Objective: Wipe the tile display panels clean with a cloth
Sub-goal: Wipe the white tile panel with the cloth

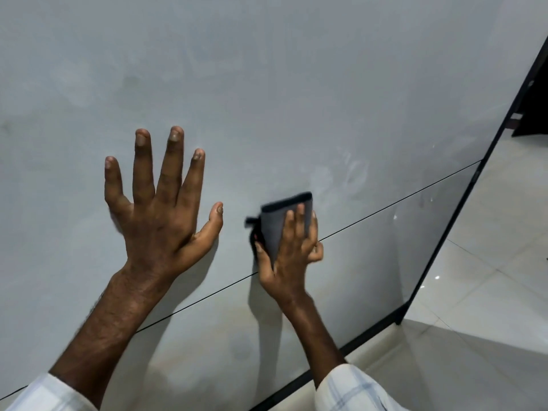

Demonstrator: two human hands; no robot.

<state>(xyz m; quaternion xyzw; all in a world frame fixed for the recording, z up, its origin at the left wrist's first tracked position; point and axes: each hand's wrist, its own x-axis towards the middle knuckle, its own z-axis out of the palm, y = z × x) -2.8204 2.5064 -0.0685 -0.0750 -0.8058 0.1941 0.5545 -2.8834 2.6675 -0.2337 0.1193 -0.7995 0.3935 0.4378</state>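
A large glossy grey tile display panel [267,84] fills most of the view, with a thin dark joint line [400,203] crossing it diagonally. My left hand [160,215] lies flat on the panel with its fingers spread, holding nothing. To its right, my right hand [292,253] presses a folded dark grey cloth [274,223] against the panel, right on the joint line. Faint smudges and streaks show on the panel above the cloth.
A black frame [444,241] runs along the panel's right and bottom edges. Beyond it lies a shiny white tiled floor [489,262]. A dark piece of furniture or fitting [533,114] stands at the upper right.
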